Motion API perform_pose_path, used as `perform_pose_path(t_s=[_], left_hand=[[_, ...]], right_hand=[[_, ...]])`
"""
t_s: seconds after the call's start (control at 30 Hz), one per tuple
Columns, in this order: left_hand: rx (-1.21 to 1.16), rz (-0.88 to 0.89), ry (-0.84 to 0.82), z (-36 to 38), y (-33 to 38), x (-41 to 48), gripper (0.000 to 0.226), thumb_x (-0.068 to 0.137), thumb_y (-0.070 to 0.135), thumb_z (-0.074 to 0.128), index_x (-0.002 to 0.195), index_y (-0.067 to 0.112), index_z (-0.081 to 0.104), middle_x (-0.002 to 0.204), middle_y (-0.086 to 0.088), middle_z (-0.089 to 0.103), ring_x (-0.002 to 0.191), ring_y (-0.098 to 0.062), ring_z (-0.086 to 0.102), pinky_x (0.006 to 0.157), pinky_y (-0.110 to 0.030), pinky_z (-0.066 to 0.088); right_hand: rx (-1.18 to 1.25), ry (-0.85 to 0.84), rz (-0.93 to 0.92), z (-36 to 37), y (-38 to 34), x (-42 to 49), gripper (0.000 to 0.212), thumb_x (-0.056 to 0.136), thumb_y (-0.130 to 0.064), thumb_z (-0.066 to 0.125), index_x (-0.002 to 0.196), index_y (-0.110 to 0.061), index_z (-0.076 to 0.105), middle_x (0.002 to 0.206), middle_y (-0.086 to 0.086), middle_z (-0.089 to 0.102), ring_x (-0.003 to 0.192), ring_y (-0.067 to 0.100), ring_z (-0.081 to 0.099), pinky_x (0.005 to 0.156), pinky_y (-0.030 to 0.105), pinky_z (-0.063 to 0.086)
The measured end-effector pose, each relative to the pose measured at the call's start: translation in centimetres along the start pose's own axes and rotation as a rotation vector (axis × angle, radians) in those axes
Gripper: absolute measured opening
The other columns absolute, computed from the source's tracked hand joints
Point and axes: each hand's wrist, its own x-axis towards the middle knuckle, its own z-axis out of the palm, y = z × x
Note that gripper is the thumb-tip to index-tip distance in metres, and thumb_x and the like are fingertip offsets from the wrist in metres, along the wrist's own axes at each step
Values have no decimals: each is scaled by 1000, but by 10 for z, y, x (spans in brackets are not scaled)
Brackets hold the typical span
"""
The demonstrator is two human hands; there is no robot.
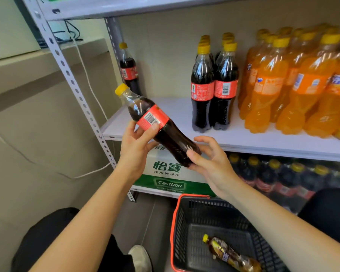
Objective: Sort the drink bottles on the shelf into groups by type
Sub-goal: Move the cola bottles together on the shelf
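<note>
A cola bottle [145, 112] with a yellow cap and red label is tilted in front of the white shelf [253, 141]. My left hand [134, 143] grips it at the label. My right hand [210, 158] cups its base, thumb against the bottom and fingers curved round it. On the shelf, several upright cola bottles [214, 89] stand in a cluster. One more cola bottle [128, 69] stands alone at the back left corner. Several orange soda bottles [294, 85] fill the right side.
A black basket [186, 222] with a red rim sits on the floor below, holding one amber tea bottle [230, 254]. A green-and-white water carton [168, 173] and several shrink-wrapped cola bottles [283, 177] occupy the lower shelf. A perforated metal upright [75, 87] stands left.
</note>
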Motion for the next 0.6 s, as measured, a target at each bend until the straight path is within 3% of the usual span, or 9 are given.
perform_pose_path(t_s=[0.1,0.17,0.27,0.4,0.5,0.6], left_hand=[[57,15,45,3,-3,-1,65,77,38,79,132,15,55,112,-2,68,111,-22,67,94,-51,59],[44,6,44,4,-4,0,70,78,37,77,137,12,50,111,-1,67,109,-21,67,91,-44,59],[-55,-21,-12,1,-5,-1,59,84,14,65,140,18,47,105,-1,65,103,-20,63,91,-38,55],[-82,-1,-42,-3,-6,-3,63,85,0,65,142,17,44,107,-12,66,106,-27,64,102,-49,53],[-57,-1,65,-1,-6,-5,81,79,11,81,148,19,40,116,-13,65,108,-25,68,99,-50,56],[50,20,116,1,-7,-6,74,67,31,88,132,19,55,107,4,70,103,-18,68,101,-52,55]], right_hand=[[-42,-56,-4,-4,3,-2,59,70,-7,86,122,-26,64,121,8,70,116,34,67,100,53,54],[16,-57,7,-3,6,-3,61,73,-1,85,126,-21,62,119,10,72,113,35,68,100,52,54],[160,-68,50,2,6,-5,57,78,-11,79,130,-12,57,119,18,71,108,37,71,91,46,59],[159,-68,134,5,3,-6,49,86,-30,71,130,-14,57,119,20,71,104,41,71,84,41,61],[226,-100,120,6,1,-5,49,85,-28,74,129,-9,60,124,20,69,111,39,69,87,44,60],[229,-115,79,7,1,-5,62,72,-11,84,128,-11,59,123,14,69,113,34,69,86,42,60]])
